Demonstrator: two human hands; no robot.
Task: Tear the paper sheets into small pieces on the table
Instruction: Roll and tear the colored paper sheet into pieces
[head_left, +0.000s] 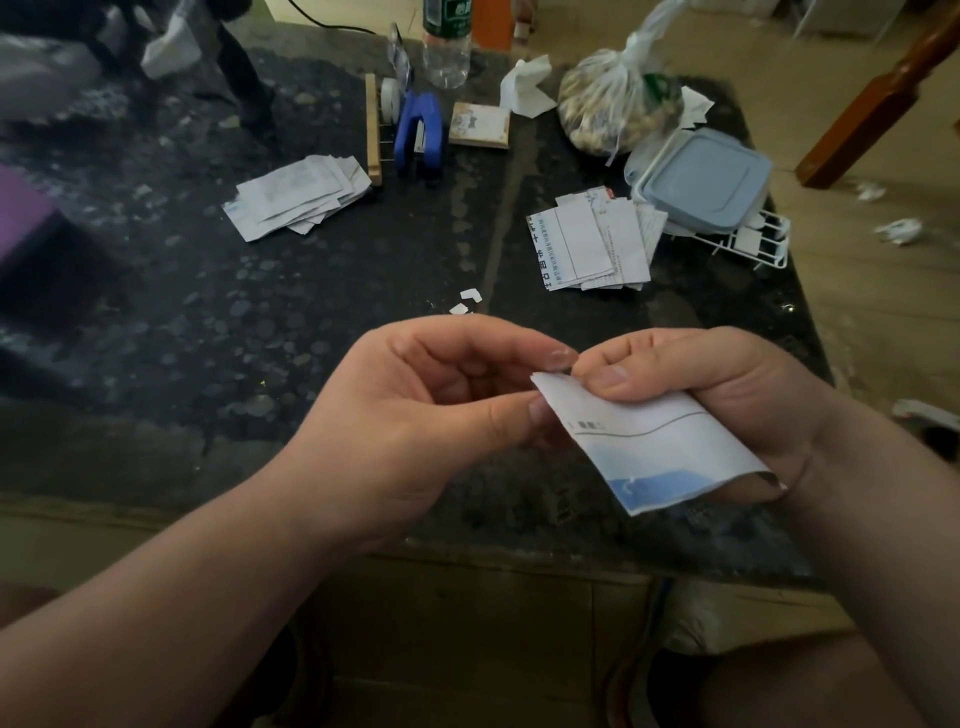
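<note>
A white paper piece with a blue printed band (660, 452) is held above the near edge of the dark stone table (260, 338). My right hand (722, 395) grips it, thumb on top near its upper corner. My left hand (431, 415) pinches the same corner with index finger and thumb, right beside the right thumb. One pile of torn sheets (298, 195) lies at the left middle of the table. A second pile with printed text (592, 244) lies at the right middle. Two tiny scraps (467, 301) lie between the piles, just beyond my left hand.
At the back stand a blue stapler (418, 137), a wooden strip (373, 130), a small notepad (479, 126), a water bottle (447, 41), a crumpled tissue (527, 85) and a tied plastic bag (618, 104). A blue-lidded box (701, 176) sits on a white wire rack (758, 244).
</note>
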